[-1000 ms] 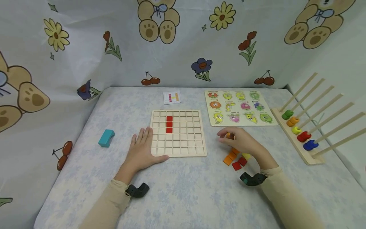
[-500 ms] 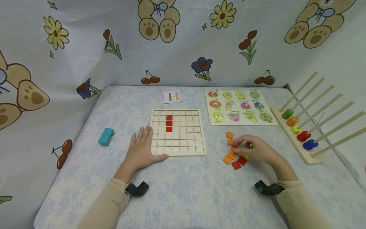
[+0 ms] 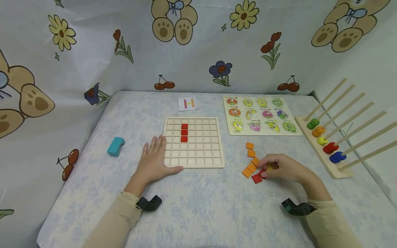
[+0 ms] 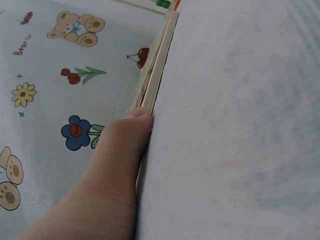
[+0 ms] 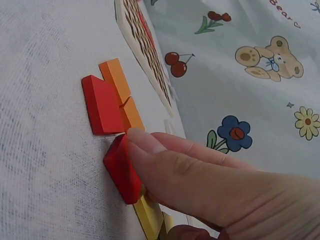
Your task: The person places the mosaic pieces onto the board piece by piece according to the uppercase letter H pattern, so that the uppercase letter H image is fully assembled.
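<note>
Cartoon-bear cloth (image 3: pixel 186 65) hangs behind a pale, mottled bench (image 3: pixel 217 206). On it lies the gridded board (image 3: pixel 204 144), probably light and stiff, apt to slide if nudged; its near-left corner is a sensible place to brace. The person's left grip (image 3: pixel 155 160) is spread there, fingers at the left edge, thumb at the near one. Right of the board, the right grip (image 3: pixel 283 168) pinches a red tile (image 5: pixel 125 172) between thumb and fingers; its far side is hidden, so I cannot tell whether it is clear of the bench. Orange tiles (image 3: pixel 251 153) lie near. Each piece looks like painted wood: light, hard, unlikely to break, but smooth enough to slip; opposite side edges should hold best.
</note>
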A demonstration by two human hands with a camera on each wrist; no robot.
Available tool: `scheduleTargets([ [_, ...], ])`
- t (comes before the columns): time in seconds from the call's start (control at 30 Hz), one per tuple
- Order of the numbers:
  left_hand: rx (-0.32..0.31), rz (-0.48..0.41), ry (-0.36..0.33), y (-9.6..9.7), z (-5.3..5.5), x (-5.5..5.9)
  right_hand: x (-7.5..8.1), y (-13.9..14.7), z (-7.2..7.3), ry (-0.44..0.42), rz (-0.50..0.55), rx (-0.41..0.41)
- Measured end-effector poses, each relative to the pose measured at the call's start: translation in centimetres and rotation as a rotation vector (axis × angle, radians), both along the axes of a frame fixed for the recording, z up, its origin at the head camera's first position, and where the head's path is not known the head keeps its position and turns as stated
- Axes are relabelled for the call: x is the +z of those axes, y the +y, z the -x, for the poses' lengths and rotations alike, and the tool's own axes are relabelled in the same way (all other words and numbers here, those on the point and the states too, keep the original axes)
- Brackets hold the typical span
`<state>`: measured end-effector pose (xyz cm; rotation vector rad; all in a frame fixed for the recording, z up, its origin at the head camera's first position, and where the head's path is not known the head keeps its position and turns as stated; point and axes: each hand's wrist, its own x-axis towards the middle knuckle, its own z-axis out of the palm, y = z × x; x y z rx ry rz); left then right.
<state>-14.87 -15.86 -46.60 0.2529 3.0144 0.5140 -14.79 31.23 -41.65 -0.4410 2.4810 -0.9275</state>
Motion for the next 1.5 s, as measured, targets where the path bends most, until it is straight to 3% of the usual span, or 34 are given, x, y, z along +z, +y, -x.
scheduleTargets([
  [0.37, 0.001, -0.004, -0.006, 0.0, 0.0, 0.1, 0.2, 0.1, -0.4, -0.055, -0.027, 0.029],
  [0.73, 0.0, -0.002, -0.005, 0.0, -0.1, 0.2, 0.1, -0.4, -0.3, -0.001, -0.036, 0.012],
  [1.17, -0.002, 0.005, -0.001, 0.0, 0.0, 0.1, -0.4, -0.9, 0.1, 0.054, -0.019, -0.049],
  [1.5, -0.001, -0.003, -0.005, 0.0, -0.1, 0.3, -0.1, -2.2, 1.2, 0.119, -0.035, -0.178],
])
